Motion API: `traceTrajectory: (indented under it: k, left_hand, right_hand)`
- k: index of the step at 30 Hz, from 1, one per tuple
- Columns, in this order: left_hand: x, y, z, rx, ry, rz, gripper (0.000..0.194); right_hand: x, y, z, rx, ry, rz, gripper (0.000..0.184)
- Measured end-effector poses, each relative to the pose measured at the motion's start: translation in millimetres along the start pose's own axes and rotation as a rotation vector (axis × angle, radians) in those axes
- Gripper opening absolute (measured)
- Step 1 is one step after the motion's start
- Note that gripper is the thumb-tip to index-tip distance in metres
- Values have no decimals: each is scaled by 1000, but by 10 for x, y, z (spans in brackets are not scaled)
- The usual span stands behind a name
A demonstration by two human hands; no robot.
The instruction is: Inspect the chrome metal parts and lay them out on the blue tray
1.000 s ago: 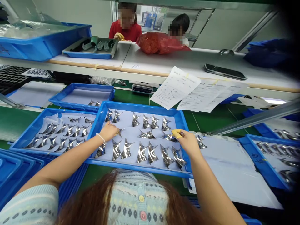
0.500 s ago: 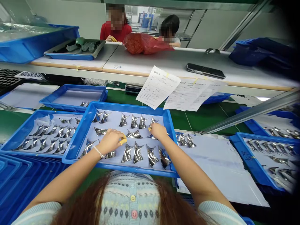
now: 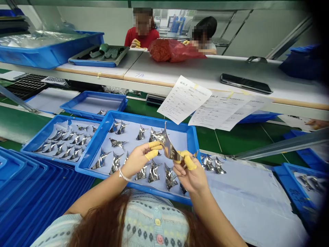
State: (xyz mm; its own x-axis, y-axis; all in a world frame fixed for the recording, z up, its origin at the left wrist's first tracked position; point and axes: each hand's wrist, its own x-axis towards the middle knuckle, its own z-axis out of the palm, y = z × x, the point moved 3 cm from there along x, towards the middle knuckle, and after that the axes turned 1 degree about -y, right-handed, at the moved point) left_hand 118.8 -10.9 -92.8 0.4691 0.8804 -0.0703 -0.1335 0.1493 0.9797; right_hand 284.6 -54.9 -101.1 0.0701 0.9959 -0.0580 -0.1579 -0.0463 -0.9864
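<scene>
Above the middle blue tray (image 3: 84, 156), both hands hold up one curved, mirror-shiny metal piece (image 3: 168, 145) with pointed corners. My right hand (image 3: 191, 176) pinches its lower right end, yellow finger covers on the fingertips. A thin rod-like thing shows under the right fingers, too small to name. On the piece's left edge are the covered fingertips of my left hand (image 3: 138, 157), closed against it. Similar shiny pieces (image 3: 154, 171) lie in loose rows on white paper in the tray, some partly hidden by the hands.
More pieces fill a left tray (image 3: 25, 147); stacked blue trays (image 3: 51, 192) stand below it. White paper (image 3: 246, 195) covers the right side, with 3 pieces. Printed sheets (image 3: 183, 99) hang from the shelf, which bears a phone (image 3: 245, 84) and red bag (image 3: 164, 51). Two people sit opposite.
My right hand has lifted a metal piece from the tray's right part and turned palm up. My left hand has moved right to meet it. The view has shifted left.
</scene>
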Motion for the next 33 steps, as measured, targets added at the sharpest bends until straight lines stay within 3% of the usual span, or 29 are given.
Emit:
traceTrajectory:
  k: [3,5,9,13,21,28,33]
  left_hand:
    - [-61,116,49,-77,58,88,32]
    - [-119,169,43,-91,85,103,29]
    - [-223,272,22,-28,29,54,26]
    - [-277,373,7,97,14,-9,19]
    - [-315,413,23,113,-45,-38,34]
    - [-344,517,-11,352,-117,306,40]
    - [-360,565,13,469,-154,415,41]
  right_hand:
    - [-147,71,125,460,-139,117,36]
    - [-186,128,144,516,-185,155,32]
    - [-174,127,78,346,-152,73,31]
    - [-141,-68,54,230,-137,-48,27]
    - [-226,-194,189,83,-239,-35,23]
    - [-396,-370,136,-334,-180,-219,20]
    - [-471,-489,135,-474,-189,-380,16]
